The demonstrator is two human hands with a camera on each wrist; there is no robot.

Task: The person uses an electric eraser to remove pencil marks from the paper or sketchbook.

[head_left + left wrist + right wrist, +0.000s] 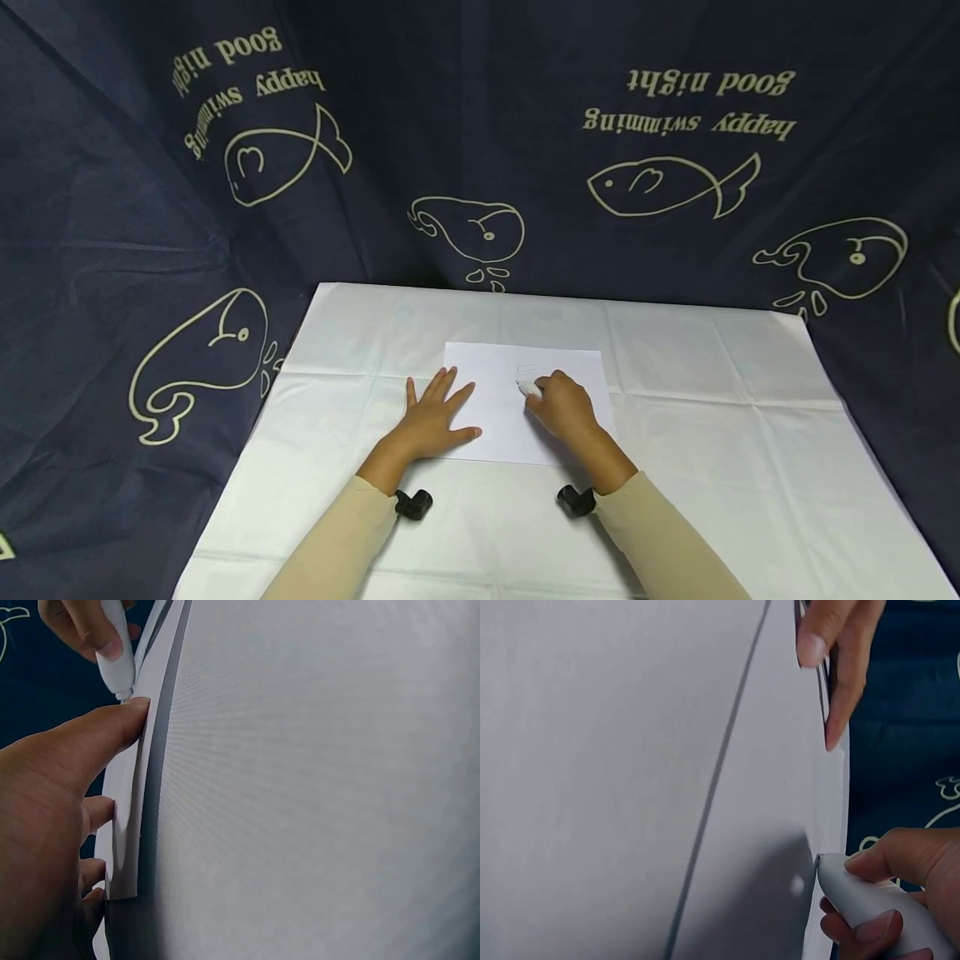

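The left hand (429,423), its 5 fingers spread wide, rests across the paper's (491,429) left edge. To its right, the right hand (567,410) grips a white tool (877,900), tip at the paper beside faint lines (526,369).

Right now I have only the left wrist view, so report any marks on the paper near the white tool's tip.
Observer: The head view shows faint lines on the paper, right by the tip of the white tool.
Operator: Check for any shadow near the right hand.
Observer: In the right wrist view, a broad dark shadow lies on the paper beside the tool.
Operator: Last, read me whatever is printed on the dark cloth.
Observer: The head view shows upside-down lettering that reads "happy swimming" and "good night".
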